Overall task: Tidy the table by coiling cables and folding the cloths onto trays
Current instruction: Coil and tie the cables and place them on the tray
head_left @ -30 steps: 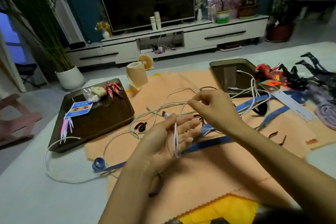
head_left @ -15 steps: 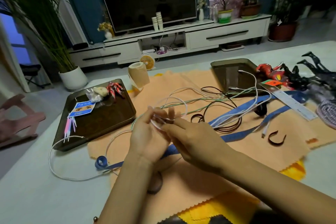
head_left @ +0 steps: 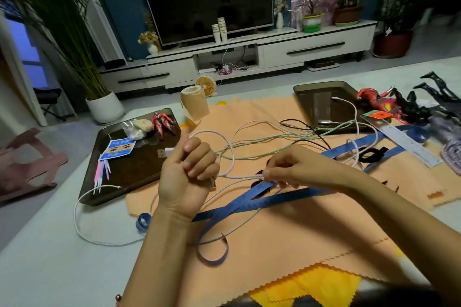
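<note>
Head view: white cable (head_left: 232,157) loops just above the left hand (head_left: 189,172), which is clenched round it over the orange cloth (head_left: 287,232). One strand runs left-to-right to the right hand (head_left: 294,167), which pinches it. The slack appears to trail rightward toward the far tray (head_left: 303,91), so the right hand is nearer to feed it.

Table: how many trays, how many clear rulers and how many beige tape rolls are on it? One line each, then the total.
Trays: 2, the left tray and the right tray
Rulers: 1, the ruler
Beige rolls: 1, the beige roll
Total: 4
</note>
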Tool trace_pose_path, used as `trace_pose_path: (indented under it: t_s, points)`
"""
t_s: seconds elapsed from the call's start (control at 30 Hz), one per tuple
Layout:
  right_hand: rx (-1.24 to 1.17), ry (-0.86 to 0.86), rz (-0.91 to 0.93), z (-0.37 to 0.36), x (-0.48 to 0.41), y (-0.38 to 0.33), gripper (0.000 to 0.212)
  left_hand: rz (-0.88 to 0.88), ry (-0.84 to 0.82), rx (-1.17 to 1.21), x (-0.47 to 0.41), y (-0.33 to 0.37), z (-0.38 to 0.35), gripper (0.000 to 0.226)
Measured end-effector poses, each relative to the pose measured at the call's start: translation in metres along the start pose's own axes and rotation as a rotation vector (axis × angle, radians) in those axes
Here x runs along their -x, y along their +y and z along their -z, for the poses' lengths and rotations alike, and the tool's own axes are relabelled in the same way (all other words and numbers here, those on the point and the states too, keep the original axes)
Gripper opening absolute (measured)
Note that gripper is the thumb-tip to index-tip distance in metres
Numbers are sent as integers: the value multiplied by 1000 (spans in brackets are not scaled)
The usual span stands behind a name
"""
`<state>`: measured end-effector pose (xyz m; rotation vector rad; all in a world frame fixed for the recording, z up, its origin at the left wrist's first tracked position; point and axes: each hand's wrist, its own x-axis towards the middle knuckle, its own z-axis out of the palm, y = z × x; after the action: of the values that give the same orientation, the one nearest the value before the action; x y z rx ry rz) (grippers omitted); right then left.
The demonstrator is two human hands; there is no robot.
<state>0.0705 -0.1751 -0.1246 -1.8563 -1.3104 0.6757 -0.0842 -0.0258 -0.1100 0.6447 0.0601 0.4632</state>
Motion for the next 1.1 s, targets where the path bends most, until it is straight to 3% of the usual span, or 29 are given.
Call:
trace_pose_path:
  t_s: [0.1, 0.17, 0.3, 0.4, 0.47, 0.53, 0.63, 0.7, 0.87, 0.97, 1.1]
  points:
    - [-95, 20, -6, 2, -1, -1, 25, 190, -137, 125, 3, -4, -2, 42]
    - [-362, 33, 12, -6, -3, -10, 36, 306, -194, 238, 4, -9, -6, 39]
    - [-1014, -279, -100, -25, -3, -29, 69, 390, -208, 262, 8, -20, -15, 35]
    - [-1184, -387, -154, -28, -1, -31, 65, 462, -220, 267, 9, -27, -15, 40]
    - [-1116, -374, -186, -27, 0, -30, 70, 497, -227, 266, 7, -29, -13, 44]
    - [-957, -280, -185, -24, 0, -28, 63, 493, -201, 163, 5, -29, -13, 47]
    - [-735, 13, -140, -23, 1, -27, 35, 415, -7, -231, 1, -25, -12, 39]
    - [-698, 215, -159, -30, 0, -26, 24, 369, 124, -357, -2, -30, -9, 34]
    - [-298, 560, -27, -54, -5, -27, 13, 381, 204, -288, -6, -49, -8, 49]
    - [-120, 570, 49, -53, -3, -27, 17, 421, 143, -277, -6, -47, -6, 60]
    - [-176, 433, 69, -50, -2, -28, 23, 473, 131, -365, -5, -40, -2, 57]
